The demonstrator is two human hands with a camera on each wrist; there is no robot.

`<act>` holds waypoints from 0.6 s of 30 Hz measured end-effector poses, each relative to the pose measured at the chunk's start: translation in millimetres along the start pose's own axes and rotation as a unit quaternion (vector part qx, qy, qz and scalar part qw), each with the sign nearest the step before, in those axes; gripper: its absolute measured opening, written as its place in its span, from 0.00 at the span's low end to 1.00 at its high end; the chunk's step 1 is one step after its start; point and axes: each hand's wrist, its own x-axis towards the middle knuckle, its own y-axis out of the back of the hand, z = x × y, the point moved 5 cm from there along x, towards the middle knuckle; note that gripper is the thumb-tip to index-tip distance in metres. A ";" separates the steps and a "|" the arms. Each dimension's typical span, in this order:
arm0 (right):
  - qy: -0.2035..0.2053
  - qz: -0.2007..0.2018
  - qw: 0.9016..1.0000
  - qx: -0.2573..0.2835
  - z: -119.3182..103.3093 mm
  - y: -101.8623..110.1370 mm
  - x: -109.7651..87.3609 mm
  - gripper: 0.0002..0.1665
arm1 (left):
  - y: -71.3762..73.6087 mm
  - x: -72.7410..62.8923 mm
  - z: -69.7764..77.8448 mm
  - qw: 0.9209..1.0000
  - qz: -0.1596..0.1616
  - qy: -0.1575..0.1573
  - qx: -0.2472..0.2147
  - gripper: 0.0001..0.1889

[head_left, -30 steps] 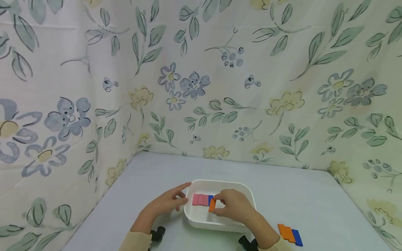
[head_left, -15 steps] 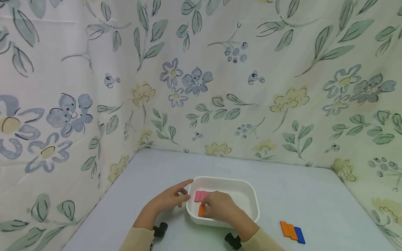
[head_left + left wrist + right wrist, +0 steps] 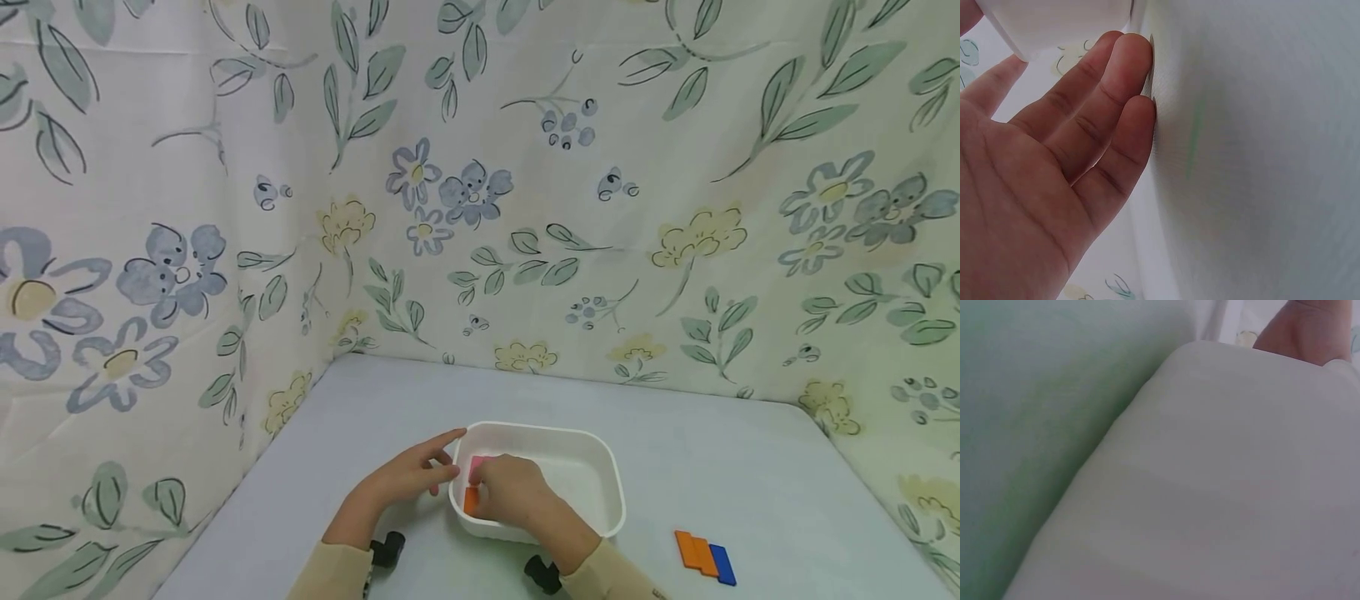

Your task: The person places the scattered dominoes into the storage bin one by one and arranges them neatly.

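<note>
My right hand reaches into a white plastic tray and pinches a small flat orange tile low in its near left part. Just beyond the fingers, a pink tile lies on the tray floor; my hand covers whatever lies beside it. At the tray's left end is my left hand, thumb and index finger touching the rim from outside. In the left wrist view its fingers are loosely extended, the lower ones down at the tabletop. The tray's outer wall fills most of the right wrist view.
Right of the tray, two orange tiles and one blue tile lie side by side on the white table. A floral curtain rises behind the table and along its left side. Both wrists carry small black cameras.
My right hand has moved left and down with the orange tile, from beside the blue tile to near the tray's left end. The left hand stays at the rim; the view has shifted slightly.
</note>
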 end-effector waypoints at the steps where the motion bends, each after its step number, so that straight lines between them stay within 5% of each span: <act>1: -0.001 0.004 1.000 0.005 0.1 0.2 -0.3 0.12 | 0.0 0.3 -0.7 1.000 0.000 0.001 0.001 0.32; 18: -0.011 0.024 0.998 0.051 8.0 11.1 -15.6 0.12 | -1.0 2.2 -1.3 1.000 0.000 0.006 0.007 0.32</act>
